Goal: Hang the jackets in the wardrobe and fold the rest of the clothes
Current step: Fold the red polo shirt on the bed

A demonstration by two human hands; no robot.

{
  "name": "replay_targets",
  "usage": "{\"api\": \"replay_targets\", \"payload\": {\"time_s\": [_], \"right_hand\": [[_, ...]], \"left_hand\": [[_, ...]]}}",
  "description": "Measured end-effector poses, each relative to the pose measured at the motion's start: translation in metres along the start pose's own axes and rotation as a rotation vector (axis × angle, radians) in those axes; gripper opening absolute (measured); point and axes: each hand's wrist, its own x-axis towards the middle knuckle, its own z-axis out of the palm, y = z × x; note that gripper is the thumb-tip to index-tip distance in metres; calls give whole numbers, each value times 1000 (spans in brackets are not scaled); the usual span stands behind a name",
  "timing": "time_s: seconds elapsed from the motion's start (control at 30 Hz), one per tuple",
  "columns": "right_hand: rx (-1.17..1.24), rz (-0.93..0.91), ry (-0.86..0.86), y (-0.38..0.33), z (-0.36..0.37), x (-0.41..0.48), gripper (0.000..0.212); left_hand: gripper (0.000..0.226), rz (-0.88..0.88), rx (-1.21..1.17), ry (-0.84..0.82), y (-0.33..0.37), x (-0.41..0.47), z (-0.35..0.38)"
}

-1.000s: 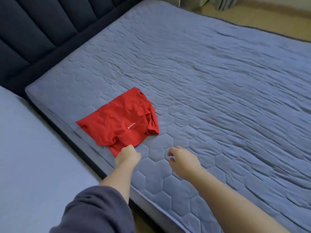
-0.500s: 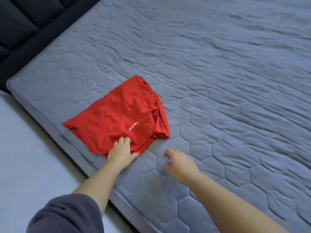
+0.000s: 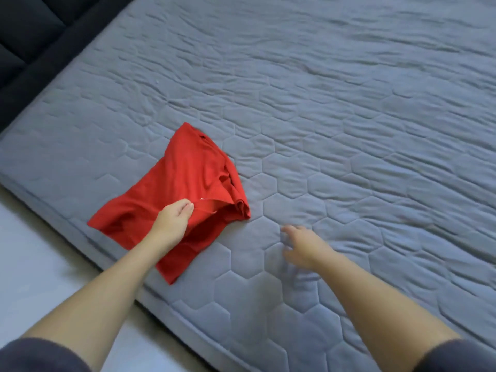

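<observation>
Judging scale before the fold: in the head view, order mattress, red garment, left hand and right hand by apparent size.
1. mattress
2. red garment
3. left hand, gripping the garment, and right hand: alike, not ranked.

Left hand (image 3: 173, 220) pinches the red garment (image 3: 188, 167); right hand (image 3: 303, 247) hovers, fingers relaxed, both forearms outstretched.

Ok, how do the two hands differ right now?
The left hand pinches a fold of the red garment; the right hand holds nothing. The left lies on the cloth; the right is apart from it over the quilted mattress, blurred. Both reach forward, forearms bare.
</observation>
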Motion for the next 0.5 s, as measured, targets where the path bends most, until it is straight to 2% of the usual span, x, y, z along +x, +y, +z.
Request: {"api": "replay_targets", "payload": {"time_s": [0.07,0.13,0.23,0.27,0.3,0.33,0.37,0.4,0.43,0.5], "right_hand": [[104,-64,183,-17,-24,-21,74],[97,-214,313,-32,-55,-46,89],[53,-397,361,-51,-114,-93,95],[79,-450,352,-57,-134,-112,89],[135,-505,344,-61,-153,-136,74],[192,-544,354,-65,-172,-162,49],[210,-556,392,-67,-191,-191,22],[215,-545,421,-65,-210,-221,6],[211,-518,434,-61,-229,-252,6],[140,-484,470,-49,-268,-320,18]], "left_hand": [[38,76,-170,-95,51,-5,-23],[35,132,-354,-290,114,-20,-43],[27,218,-411,-555,212,-56,-78],[21,261,-408,-614,242,-71,-92],[13,292,-399,-661,269,-88,-105],[8,317,-372,-692,295,-106,-120],[13,349,-312,-696,320,-125,-136],[21,386,-218,-662,344,-144,-152],[27,433,-87,-586,365,-162,-169],[28,533,198,-372,404,-200,-207]]}}
